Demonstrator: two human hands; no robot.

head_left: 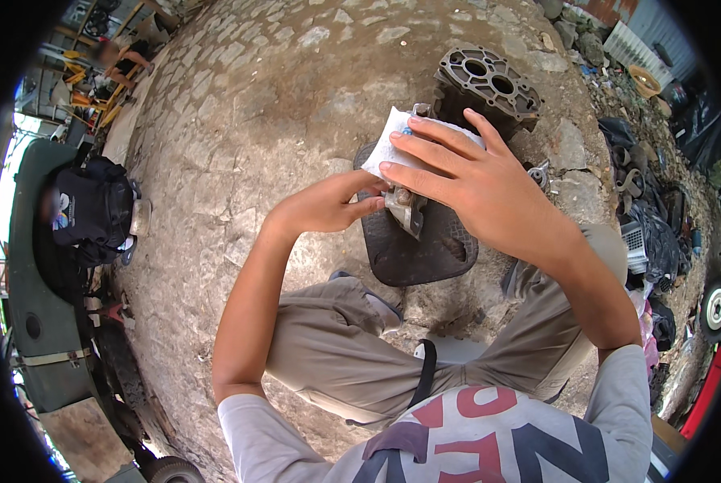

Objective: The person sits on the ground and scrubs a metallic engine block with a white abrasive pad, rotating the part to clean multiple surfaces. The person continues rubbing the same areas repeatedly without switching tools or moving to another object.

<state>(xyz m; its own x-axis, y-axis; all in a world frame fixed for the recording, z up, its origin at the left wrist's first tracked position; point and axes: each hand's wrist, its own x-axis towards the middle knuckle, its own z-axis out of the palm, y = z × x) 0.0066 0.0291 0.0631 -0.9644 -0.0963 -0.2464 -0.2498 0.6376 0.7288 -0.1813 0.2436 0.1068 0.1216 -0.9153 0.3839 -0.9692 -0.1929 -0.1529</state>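
Note:
A grey cast metal part (409, 216) rests over a black rubber mat (417, 262) on the ground before me. My left hand (328, 201) has its fingers closed around the near left side of this part. Lying across the part's top is a white sheet (386, 149) with a small blue mark; whether it is paper or cloth I cannot tell. My right hand (465, 165) presses flat on the sheet, fingers spread and stretched out. Both hands cover much of the metal part, so its full shape is hidden.
A large metal housing (497, 84) with round holes stands just beyond my right hand. Rubble and black bags (654, 233) line the right side. At the left, a person in dark clothes (95, 209) is by a dark green vehicle (35, 282); another person (127, 64) sits farther back.

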